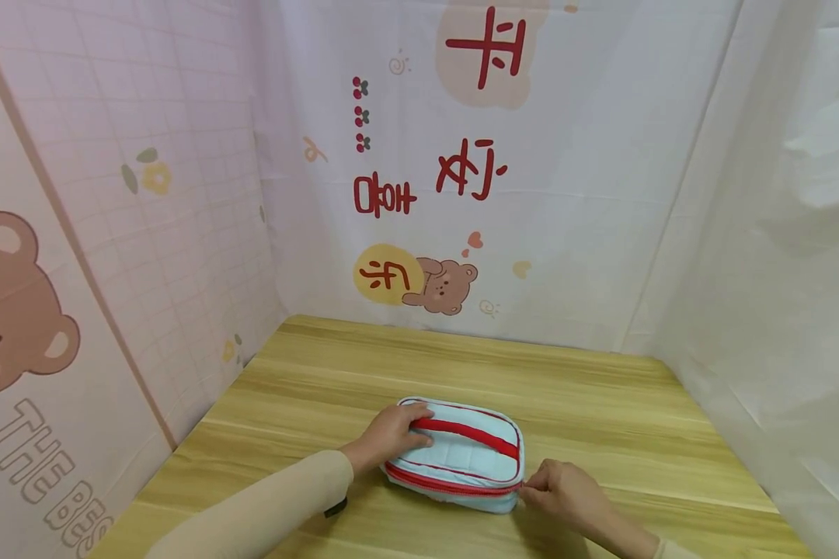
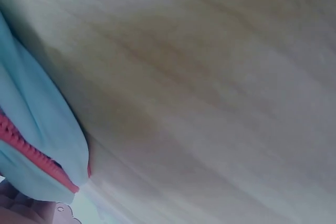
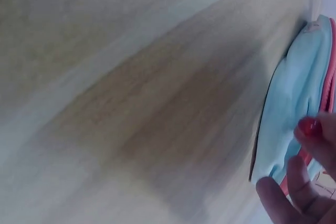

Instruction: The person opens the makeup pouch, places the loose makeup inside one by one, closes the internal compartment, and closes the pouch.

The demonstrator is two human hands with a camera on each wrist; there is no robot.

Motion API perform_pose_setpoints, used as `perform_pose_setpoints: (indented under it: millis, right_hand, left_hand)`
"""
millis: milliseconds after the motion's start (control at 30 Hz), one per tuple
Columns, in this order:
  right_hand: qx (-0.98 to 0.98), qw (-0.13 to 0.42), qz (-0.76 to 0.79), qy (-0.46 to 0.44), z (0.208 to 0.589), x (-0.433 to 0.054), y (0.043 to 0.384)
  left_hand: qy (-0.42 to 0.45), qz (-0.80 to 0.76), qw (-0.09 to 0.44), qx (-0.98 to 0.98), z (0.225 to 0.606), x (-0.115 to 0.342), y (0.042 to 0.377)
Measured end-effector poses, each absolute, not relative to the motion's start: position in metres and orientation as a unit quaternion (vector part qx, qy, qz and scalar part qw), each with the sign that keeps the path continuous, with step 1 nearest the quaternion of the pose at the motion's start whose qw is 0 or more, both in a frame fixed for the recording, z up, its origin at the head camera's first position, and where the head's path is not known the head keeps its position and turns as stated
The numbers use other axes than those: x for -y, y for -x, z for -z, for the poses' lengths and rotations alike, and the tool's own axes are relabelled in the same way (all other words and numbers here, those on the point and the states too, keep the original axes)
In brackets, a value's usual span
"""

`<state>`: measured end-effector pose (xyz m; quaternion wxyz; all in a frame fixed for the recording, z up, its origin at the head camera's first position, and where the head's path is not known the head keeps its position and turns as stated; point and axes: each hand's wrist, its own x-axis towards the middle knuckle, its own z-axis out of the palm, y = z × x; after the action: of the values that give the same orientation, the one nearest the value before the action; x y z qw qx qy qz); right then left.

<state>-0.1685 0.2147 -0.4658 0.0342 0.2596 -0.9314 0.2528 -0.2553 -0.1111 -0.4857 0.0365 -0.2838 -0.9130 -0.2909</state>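
A light blue zip pouch (image 1: 461, 450) with red piping lies on the table, a red strap handle (image 1: 468, 432) across its top. My left hand (image 1: 389, 436) grips the pouch's left end, fingers and thumb over the top near the strap. At the front right corner, my right hand (image 1: 562, 489) pinches a small red zipper pull (image 3: 310, 126) between thumb and forefinger. The red zipper (image 1: 447, 486) runs along the pouch's front side and looks closed there. In the left wrist view only part of the left hand (image 2: 23, 208) shows below the pouch.
The wood-grain table (image 1: 601, 396) extends around the pouch on all sides. Printed cloth walls (image 1: 566, 194) with bears and red characters enclose its back and both sides. Something small and black (image 1: 336, 508) sits under the left sleeve.
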Motion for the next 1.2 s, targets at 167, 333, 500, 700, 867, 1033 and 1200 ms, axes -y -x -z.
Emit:
perform_pose_setpoints:
  millis: [167, 333, 500, 700, 867, 1033, 1200]
  right_hand:
    - [0.950, 0.058, -0.226, -0.209, 0.464, -0.211, 0.176]
    - [0.951, 0.037, -0.237, -0.195, 0.460, -0.213, 0.194]
    - [0.946, 0.000, -0.261, -0.194, 0.460, -0.215, 0.220]
    - [0.942, -0.001, -0.257, -0.217, 0.455, -0.210, 0.250]
    - [0.935, -0.003, -0.245, -0.254, 0.454, -0.206, 0.276]
    - [0.937, -0.023, -0.237, -0.256, 0.455, -0.201, 0.301]
    - [0.944, -0.018, -0.211, -0.254, 0.455, -0.194, 0.317]
  left_hand:
    - [0.286, 0.284, 0.049, 0.914, 0.483, 0.114, 0.254]
    - [0.283, 0.287, 0.062, 0.913, 0.480, 0.119, 0.252]
    - [0.262, 0.266, 0.067, 0.925, 0.472, 0.122, 0.251]
    - [0.229, 0.220, 0.078, 0.945, 0.462, 0.121, 0.246]
    - [0.220, 0.219, 0.085, 0.947, 0.457, 0.121, 0.240]
    - [0.228, 0.239, 0.079, 0.941, 0.454, 0.118, 0.231]
    - [0.224, 0.271, 0.044, 0.935, 0.452, 0.109, 0.221]
